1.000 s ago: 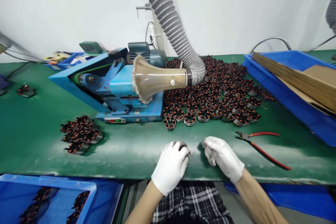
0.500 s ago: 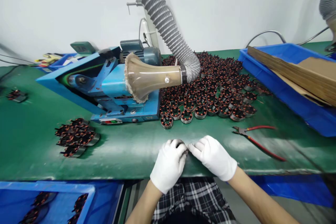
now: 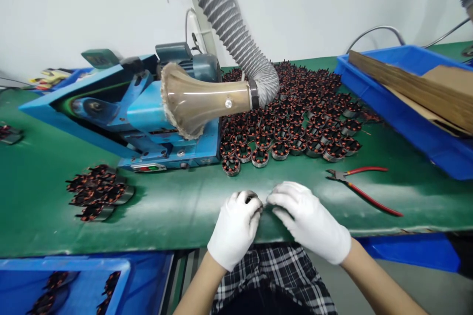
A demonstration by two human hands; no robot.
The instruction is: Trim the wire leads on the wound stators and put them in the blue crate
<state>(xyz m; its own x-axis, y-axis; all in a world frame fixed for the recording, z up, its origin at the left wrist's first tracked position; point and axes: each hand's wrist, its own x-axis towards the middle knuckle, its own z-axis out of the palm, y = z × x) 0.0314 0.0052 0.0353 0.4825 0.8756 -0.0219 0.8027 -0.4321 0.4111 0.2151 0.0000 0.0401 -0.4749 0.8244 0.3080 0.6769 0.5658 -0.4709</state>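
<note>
Green covering tops the workbench (image 3: 177,216), which runs across the frame below a white wall (image 3: 332,0). At the lower centre, the gloved left hand (image 3: 234,231) is curled around a small dark part (image 3: 250,198), mostly hidden by its fingers. Just right of it, the gloved right hand (image 3: 310,221) has bent fingers pointing toward that part; whether they pinch anything I cannot tell. Red-handled cutters (image 3: 342,176) lie open at the right of the frame. Above the hands, copper-wound rings (image 3: 295,128) crowd the centre, beside a blue machine (image 3: 146,108) whose funnel (image 3: 207,101) joins a ribbed grey hose (image 3: 232,19). A smaller cluster of rings (image 3: 99,194) sits at left; a blue bin (image 3: 406,135) holding cardboard (image 3: 410,86) fills the upper right.
</note>
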